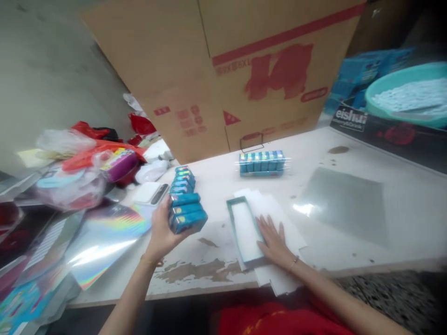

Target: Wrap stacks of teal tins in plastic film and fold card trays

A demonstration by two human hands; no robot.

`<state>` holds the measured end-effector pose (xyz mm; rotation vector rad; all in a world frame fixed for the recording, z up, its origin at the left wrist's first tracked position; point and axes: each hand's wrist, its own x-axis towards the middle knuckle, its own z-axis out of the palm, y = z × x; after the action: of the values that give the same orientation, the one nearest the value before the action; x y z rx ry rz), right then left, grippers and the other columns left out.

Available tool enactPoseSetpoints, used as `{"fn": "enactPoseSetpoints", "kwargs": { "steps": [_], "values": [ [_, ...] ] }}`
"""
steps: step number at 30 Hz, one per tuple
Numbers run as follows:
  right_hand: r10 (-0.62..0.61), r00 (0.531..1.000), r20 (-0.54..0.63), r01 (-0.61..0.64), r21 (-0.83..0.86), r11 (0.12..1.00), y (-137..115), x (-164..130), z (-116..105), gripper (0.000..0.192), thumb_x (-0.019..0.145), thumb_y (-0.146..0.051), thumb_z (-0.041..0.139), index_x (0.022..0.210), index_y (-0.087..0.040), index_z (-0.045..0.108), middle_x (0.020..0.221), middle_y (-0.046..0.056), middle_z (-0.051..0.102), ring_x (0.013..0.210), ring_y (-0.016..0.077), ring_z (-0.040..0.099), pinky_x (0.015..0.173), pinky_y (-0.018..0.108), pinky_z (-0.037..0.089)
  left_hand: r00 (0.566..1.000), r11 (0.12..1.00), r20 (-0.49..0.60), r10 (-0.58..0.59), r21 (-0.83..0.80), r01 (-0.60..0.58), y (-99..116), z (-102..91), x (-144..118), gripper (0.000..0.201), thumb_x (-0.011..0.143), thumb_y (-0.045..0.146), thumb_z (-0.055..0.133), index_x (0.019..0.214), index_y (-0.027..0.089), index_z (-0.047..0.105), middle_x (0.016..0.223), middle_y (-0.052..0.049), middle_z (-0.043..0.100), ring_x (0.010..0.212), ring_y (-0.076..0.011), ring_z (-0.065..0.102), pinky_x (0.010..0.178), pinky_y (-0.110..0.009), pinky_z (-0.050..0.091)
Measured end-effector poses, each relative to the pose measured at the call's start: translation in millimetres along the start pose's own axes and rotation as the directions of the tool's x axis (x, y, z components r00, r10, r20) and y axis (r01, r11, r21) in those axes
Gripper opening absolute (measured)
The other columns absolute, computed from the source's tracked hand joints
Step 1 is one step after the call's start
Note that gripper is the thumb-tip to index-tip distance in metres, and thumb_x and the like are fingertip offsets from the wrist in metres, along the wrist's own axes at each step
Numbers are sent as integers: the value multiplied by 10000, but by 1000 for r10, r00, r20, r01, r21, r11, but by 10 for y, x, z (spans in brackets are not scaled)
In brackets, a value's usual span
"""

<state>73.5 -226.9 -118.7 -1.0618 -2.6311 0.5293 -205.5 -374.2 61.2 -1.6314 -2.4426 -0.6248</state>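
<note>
My left hand (163, 231) is wrapped round a short stack of small blue boxes (188, 213) and holds them over the table. Just beyond it stands a row of more small blue boxes (182, 179). My right hand (274, 239) lies with its fingers stretched out against the right side of a shallow open tray (230, 218), teal-rimmed and white inside. Under the tray and that hand are loose white sheets (279, 211). Farther back sits a row of blue boxes in clear film (261, 163).
A large cardboard box (209, 93) closes off the back. On the left lie plastic bags (70, 181), a white scale (148, 193) and shiny sheets (101, 246). To the right are a clear sheet (345, 204) and a turquoise basin (377, 100) of white pieces on a black box (394, 135).
</note>
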Motion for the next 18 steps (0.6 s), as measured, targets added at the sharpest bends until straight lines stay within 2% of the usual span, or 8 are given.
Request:
{"fn": "enactPoseSetpoints", "kwargs": {
  "steps": [2,4,8,10,13,16,18],
  "values": [
    [1,1000,10,-1,-10,1000,-28,12,-39,751,809,-190,361,1495,-208,58,1534,94,189,1421,316,31,1069,669,81,998,991,19,64,-118,-61,309,124,124,1062,650,609,670,1455,244,79,1406,-115,339,1257,-326,373,1043,-457,313],
    [11,1000,19,-10,-14,1000,-53,19,-66,791,777,-150,364,1495,-199,35,1541,86,164,1422,307,4,1076,662,79,985,977,87,147,-170,-131,587,333,244,1102,627,621,678,1457,208,83,1396,-139,344,1244,-325,378,1033,-446,321],
    [17,1000,-4,-17,24,1000,-103,9,-70,875,723,-67,348,1484,-159,-75,1545,82,147,1424,286,-4,1098,635,103,915,960,293,277,-49,-275,967,719,417,1101,559,644,690,1444,208,200,1254,-135,464,1125,-329,434,950,-457,340],
    [3,999,-38,-1,49,999,-130,-1,-55,890,719,-45,335,1470,-143,-132,1543,84,161,1424,285,7,1099,635,117,885,949,387,258,69,-307,1082,801,475,1081,550,667,669,1438,222,242,1173,-132,501,1065,-335,452,900,-461,344],
    [-18,997,-73,24,83,996,-163,-9,-34,890,724,-29,319,1461,-142,-166,1535,80,197,1424,288,18,1093,651,125,860,918,463,214,204,-339,1210,835,550,1077,535,649,673,1432,213,264,1104,-143,524,1008,-346,466,860,-460,342],
    [-45,998,-49,51,114,992,-153,-5,-22,880,727,-28,315,1465,-139,-152,1518,82,252,1425,280,32,1099,649,113,857,890,473,204,274,-364,1289,892,604,1039,538,556,699,1420,197,284,1080,-154,539,989,-349,478,853,-457,340],
    [-63,998,-23,65,130,989,-114,0,-13,879,728,-32,316,1465,-143,-149,1510,83,276,1425,268,46,1109,637,105,879,892,439,189,297,-340,1303,971,614,1016,559,527,696,1423,190,280,1141,-177,528,1039,-368,471,886,-483,326]
  ]
}}
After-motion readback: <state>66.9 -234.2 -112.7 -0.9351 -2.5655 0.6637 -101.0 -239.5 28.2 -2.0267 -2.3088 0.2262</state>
